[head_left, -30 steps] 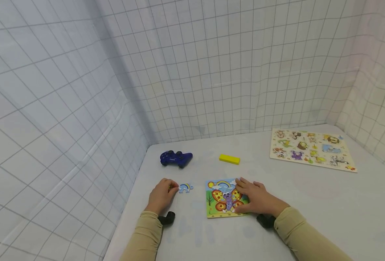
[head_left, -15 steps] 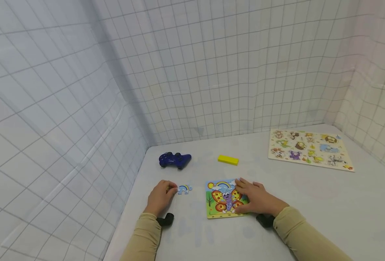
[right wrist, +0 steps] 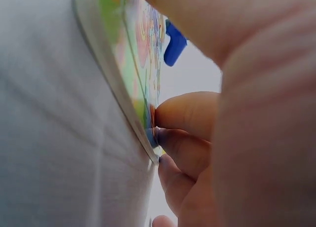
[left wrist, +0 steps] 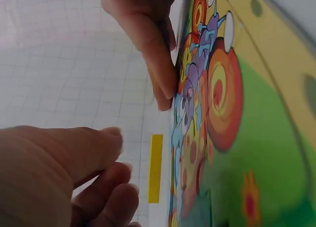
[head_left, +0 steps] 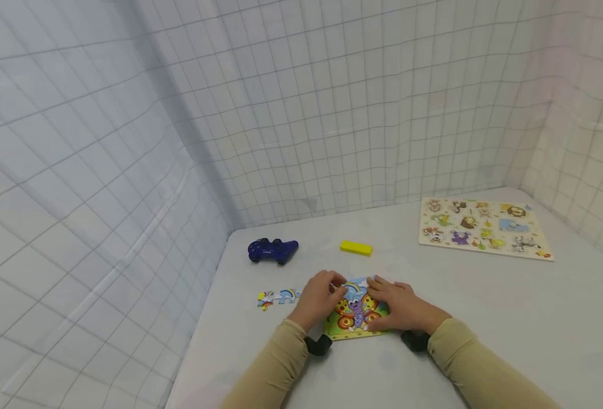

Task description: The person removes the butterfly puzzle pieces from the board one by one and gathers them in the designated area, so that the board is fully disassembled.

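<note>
A square butterfly jigsaw puzzle (head_left: 354,318) lies flat on the white table, within a pale wooden frame. Over its upper left part is my left hand (head_left: 319,298), with fingers loosely bent. In the left wrist view the thumb and fingertips (left wrist: 112,131) stand apart from the picture, with nothing seen between them. My right hand (head_left: 403,304) rests on the puzzle's right side, its fingertips (right wrist: 170,113) touching near the edge and its thumb lower on the picture. Left of the puzzle lie a rainbow puzzle piece (head_left: 287,296) and a red and yellow puzzle piece (head_left: 265,299).
A blue game controller (head_left: 273,250) sits at the back left. A yellow block (head_left: 356,248) lies behind the puzzle. Farther right is a wooden board with animal pictures (head_left: 485,229). Grid-patterned cloth walls (head_left: 301,113) close off the back and sides.
My left hand has moved right from the loose pieces to the puzzle, uncovering the red and yellow piece beside the rainbow one. My right hand has stayed on the puzzle.
</note>
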A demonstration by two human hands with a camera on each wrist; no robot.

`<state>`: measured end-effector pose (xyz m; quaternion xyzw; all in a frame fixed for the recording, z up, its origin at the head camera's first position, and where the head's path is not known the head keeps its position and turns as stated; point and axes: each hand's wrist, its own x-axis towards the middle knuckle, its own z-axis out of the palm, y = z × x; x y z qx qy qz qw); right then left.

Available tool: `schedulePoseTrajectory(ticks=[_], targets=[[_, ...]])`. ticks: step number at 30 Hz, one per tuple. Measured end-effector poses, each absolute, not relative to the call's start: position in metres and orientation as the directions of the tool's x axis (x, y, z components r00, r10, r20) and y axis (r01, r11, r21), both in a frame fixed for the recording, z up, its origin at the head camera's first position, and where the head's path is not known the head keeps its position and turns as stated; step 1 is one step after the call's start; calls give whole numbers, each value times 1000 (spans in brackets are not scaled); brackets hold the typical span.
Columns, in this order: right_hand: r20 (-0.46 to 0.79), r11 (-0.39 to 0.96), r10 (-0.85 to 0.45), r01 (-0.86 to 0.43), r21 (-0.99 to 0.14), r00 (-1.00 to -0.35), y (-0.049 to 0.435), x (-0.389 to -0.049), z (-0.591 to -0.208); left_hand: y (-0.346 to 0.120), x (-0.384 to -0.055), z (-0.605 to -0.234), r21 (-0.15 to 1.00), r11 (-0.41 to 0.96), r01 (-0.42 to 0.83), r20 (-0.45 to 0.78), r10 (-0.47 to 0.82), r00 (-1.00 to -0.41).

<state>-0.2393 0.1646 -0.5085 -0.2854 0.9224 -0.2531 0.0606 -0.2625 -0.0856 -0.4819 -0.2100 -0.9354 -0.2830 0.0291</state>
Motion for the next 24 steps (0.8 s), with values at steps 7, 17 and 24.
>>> schedulePoseTrajectory(ticks=[7, 17, 24], targets=[[85, 676, -582, -540, -502, -808, 164, -239, -512, -60, -270, -506, 489, 765, 420, 126, 414, -901], [143, 762, -453, -466, -449, -880, 168, -242, -510, -51, -268, -508, 503, 777, 380, 173, 340, -924], [111, 774, -464, -463, -432, -879, 170, -246, -513, -49, -271, -510, 489, 793, 364, 145, 337, -930]])
